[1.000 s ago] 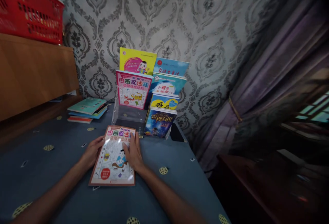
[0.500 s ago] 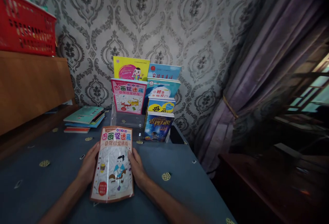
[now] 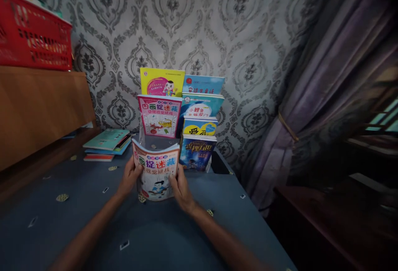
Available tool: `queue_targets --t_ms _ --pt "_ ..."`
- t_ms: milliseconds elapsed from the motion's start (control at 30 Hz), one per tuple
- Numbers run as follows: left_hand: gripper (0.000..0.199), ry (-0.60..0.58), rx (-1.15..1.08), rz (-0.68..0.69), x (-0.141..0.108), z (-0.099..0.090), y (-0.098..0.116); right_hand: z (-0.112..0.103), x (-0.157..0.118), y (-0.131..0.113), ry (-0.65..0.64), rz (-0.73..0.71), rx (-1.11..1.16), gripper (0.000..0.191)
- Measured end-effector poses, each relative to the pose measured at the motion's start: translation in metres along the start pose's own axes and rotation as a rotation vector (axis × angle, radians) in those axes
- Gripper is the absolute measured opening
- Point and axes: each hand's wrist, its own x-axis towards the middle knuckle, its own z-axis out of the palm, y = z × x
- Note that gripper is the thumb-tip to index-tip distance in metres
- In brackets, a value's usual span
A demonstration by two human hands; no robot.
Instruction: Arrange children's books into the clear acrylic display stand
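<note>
Between my two hands a thin picture book (image 3: 158,180) is held upright and bowed, its cover facing me with a seated figure in blue. My left hand (image 3: 129,176) grips its left edge, thumb on the cover. On the right edge my right hand (image 3: 182,188) is closed, thumb in front as well. Just behind stands a clear tiered book rack (image 3: 140,133), mostly hidden by books. A pink picture book (image 3: 161,117) of similar design leans in it, before a yellow book (image 3: 162,81). To its right stands a dark blue book (image 3: 198,153) in the lowest tier.
A stack of books (image 3: 107,140) lies left of the rack on the blue patterned tablecloth (image 3: 93,217). Farther left, a red plastic basket (image 3: 37,35) sits on a wooden cabinet (image 3: 43,113). A purple curtain (image 3: 298,113) hangs at the right, beyond the table's edge.
Both hands have moved the picture book forward, toward the rack. It has gone from lying tilted back to standing more upright, with its cover curved. The view has shifted slightly.
</note>
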Motion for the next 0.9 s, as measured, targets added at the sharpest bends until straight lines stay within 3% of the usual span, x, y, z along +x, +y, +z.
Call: queue_targets --t_ms 267,900 --pt "0.073 -0.072 0.008 -0.108 -0.022 -0.007 -0.035 0.003 -0.033 0.025 0.098 0.049 -0.020 0.032" --pt "0.059 -0.089 0.135 -0.172 -0.021 -0.016 -0.033 -0.005 -0.041 0.033 0.137 0.024 -0.218 0.033"
